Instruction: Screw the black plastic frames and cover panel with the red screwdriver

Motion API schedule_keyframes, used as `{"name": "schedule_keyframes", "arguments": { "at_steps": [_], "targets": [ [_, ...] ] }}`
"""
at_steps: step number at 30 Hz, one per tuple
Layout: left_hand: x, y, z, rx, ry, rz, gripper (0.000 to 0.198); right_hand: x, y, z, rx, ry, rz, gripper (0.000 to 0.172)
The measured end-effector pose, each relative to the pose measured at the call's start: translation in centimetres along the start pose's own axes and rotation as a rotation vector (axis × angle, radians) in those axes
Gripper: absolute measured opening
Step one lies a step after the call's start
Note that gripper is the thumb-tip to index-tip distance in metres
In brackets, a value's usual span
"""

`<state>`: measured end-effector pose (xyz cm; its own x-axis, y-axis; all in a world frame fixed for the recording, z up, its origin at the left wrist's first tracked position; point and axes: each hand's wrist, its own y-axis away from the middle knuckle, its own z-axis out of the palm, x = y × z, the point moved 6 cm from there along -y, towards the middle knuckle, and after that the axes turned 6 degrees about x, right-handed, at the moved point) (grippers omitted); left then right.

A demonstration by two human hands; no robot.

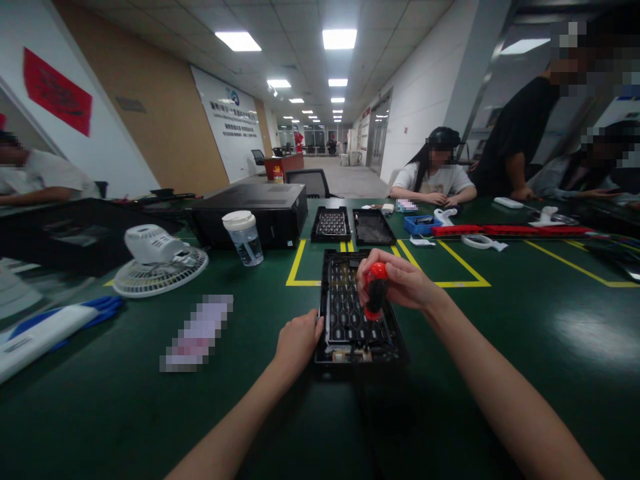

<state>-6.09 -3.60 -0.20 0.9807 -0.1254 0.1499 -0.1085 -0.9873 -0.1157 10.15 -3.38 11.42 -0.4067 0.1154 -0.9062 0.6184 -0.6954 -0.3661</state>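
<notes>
In front of me on the green table lies a black open housing (346,280) with rows of dark rounded, key-like cells, much like an opened keyboard. My left hand (299,338) holds its left edge, the thumb resting on the rim. Over the upper right part of the housing, my right hand (395,277) has its fingers wrapped round a screwdriver (376,290) with a red and black handle. The handle is tilted toward me, and I cannot make out its tip. A cable and small parts show at the housing's near end.
Beyond the housing are a tray of small parts (331,225), a black shell (374,228) and a blue bin (419,224). To the left stand a lidded cup (245,237), a white fan (160,263) and a black computer case (250,207). Several people are around the table.
</notes>
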Motion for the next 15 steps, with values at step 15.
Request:
{"name": "schedule_keyframes", "arguments": {
  "at_steps": [15],
  "targets": [
    [0.01,-0.04,0.03,-0.009,-0.002,-0.004,0.036,-0.91,0.18,-0.53,0.050,0.090,-0.010,0.022]
  ]
}}
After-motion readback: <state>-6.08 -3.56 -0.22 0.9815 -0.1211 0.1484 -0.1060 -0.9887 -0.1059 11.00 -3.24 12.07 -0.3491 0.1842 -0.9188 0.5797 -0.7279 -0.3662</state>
